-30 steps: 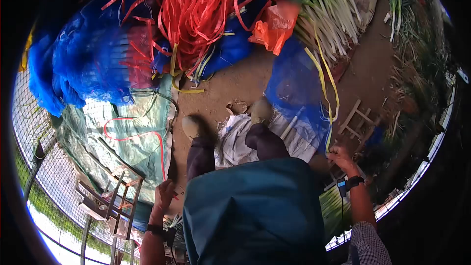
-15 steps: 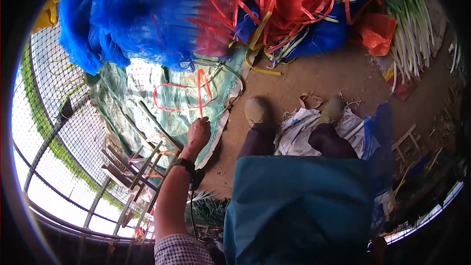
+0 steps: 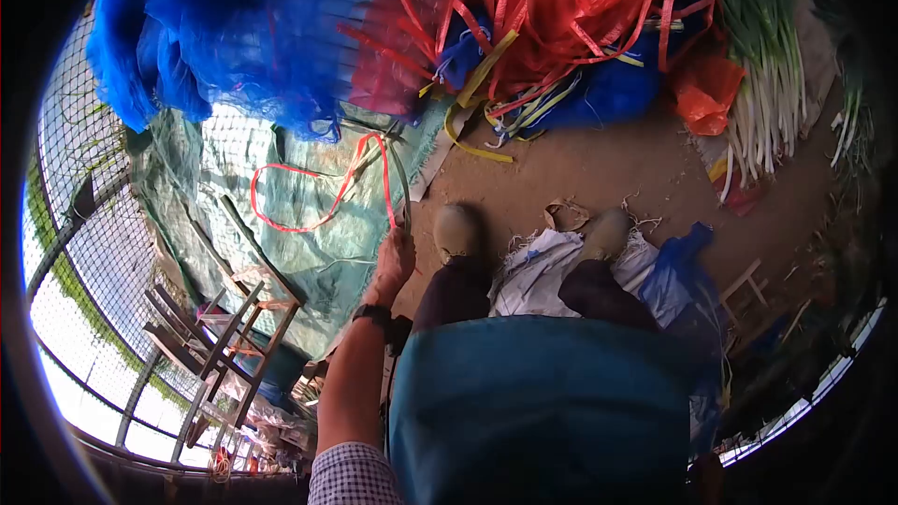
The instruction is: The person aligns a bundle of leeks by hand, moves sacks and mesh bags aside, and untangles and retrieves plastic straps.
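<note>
My left hand (image 3: 395,257), with a dark watch on the wrist, is closed on one end of a thin red plastic strap (image 3: 323,220). From my fingers the strap rises to a bend, then trails leftward in a wide loop above or on a pale green woven sheet (image 3: 309,168); whether it touches the sheet I cannot tell. Ahead lies a big tangle of red plastic straps (image 3: 585,14), with a few yellow ones (image 3: 482,75) at its near edge. My right hand is out of view.
Blue netting (image 3: 234,33) is heaped at the front left. Wooden stools (image 3: 238,346) stand left beside a mesh fence (image 3: 89,187). Green onions (image 3: 767,65) lie at the far right. White sacking (image 3: 538,271) lies by my shoes (image 3: 458,232), and blue plastic (image 3: 678,271) is to its right.
My left hand has moved slightly right and nearer my shoe, drawing the strap with it. The strap's loop has changed shape and spread wider. The whole view has shifted a little.
</note>
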`<state>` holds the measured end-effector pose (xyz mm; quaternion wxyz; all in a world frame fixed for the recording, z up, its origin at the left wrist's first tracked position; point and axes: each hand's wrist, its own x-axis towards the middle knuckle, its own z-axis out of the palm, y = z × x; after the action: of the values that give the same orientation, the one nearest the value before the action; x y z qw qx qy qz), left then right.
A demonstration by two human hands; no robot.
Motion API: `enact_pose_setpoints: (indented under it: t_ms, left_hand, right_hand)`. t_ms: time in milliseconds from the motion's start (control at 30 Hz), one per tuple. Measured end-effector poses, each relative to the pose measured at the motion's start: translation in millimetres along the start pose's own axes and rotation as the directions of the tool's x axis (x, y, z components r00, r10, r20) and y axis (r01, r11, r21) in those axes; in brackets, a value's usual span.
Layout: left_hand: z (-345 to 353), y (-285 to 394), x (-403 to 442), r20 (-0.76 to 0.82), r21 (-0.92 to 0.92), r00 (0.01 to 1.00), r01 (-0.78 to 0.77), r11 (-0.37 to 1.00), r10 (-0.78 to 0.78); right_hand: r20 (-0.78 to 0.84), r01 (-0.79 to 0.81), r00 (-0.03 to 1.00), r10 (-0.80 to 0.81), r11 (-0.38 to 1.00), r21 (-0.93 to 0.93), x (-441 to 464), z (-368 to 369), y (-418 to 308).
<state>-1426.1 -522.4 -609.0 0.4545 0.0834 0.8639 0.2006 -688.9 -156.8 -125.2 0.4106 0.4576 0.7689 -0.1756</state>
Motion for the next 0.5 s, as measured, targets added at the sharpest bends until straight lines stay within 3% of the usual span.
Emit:
enact_pose_setpoints:
  t_ms: [33,67,100,167,200,233,267,300,333,400,433,467,500]
  left_hand:
    - [-19.2,9.8,-28.5,-0.006,-0.155,0.991,0.131,0.979,-0.133]
    - [-38.1,18.7,-64.4,0.017,-0.307,0.965,0.255,0.917,-0.262]
    - [-52.4,8.2,-102.6,0.018,-0.359,0.921,0.37,0.857,-0.39]
    - [-83.4,-37.6,-208.1,0.092,-0.348,0.799,0.585,0.732,-0.595]
    - [-99.8,-54.6,-274.0,0.12,-0.315,0.733,0.668,0.674,-0.67]
    - [-94.0,-134.9,-345.8,0.176,0.006,0.747,0.65,0.759,-0.641]
    - [-102.0,-148.7,-413.3,0.495,0.652,0.68,0.12,0.748,-0.541]
    - [-109.3,-164.1,-478.7,0.756,0.654,0.535,-0.641,0.403,-0.377]
    - [-124.3,-170.4,-530.8,0.734,0.677,0.456,-0.432,0.596,-0.504]
    - [-135.9,-143.5,-620.6,0.672,0.706,0.596,-0.337,0.624,-0.439]
    - [-148.6,-129.5,-637.9,0.622,0.738,0.651,-0.302,0.603,-0.435]
    - [-164.9,-115.2,-638.4,0.572,0.765,0.704,-0.271,0.585,-0.421]
    - [-175.0,-105.5,-637.3,0.526,0.784,0.749,-0.244,0.571,-0.403]
  right_hand:
    - [-0.094,0.292,0.948,-0.303,0.949,-0.118,-16.0,13.5,23.0]
    - [0.078,0.03,0.997,-0.01,0.966,-0.258,-17.4,14.6,40.2]
    - [0.241,-0.141,0.928,0.285,0.866,-0.48,-19.0,14.8,56.3]
    - [-0.105,-0.275,0.96,0.259,0.809,-0.519,-19.0,-8.9,48.6]
    - [-0.356,-0.445,0.867,0.348,0.863,-0.238,-9.9,-37.4,22.6]
    - [-0.121,-0.075,0.992,0.029,0.915,-0.396,-3.4,-68.1,21.3]
    - [-0.284,-0.143,0.957,0.06,0.949,-0.279,-2.4,-64.1,36.9]
    - [-0.426,-0.194,0.897,0.113,0.969,-0.151,-3.0,-58.8,52.2]
    - [-0.378,-0.162,0.926,0.019,0.922,-0.351,-3.2,-63.4,58.6]
    - [-0.225,-0.057,0.963,-0.146,0.708,-0.704,0.7,-74.3,63.7]
    - [-0.292,-0.085,0.956,-0.039,0.913,-0.398,6.0,-75.3,60.5]
    - [-0.322,-0.107,0.943,0.089,0.993,-0.039,14.5,-75.1,55.9]
    - [-0.306,-0.149,0.924,0.229,0.953,0.262,11.9,-93.2,47.1]
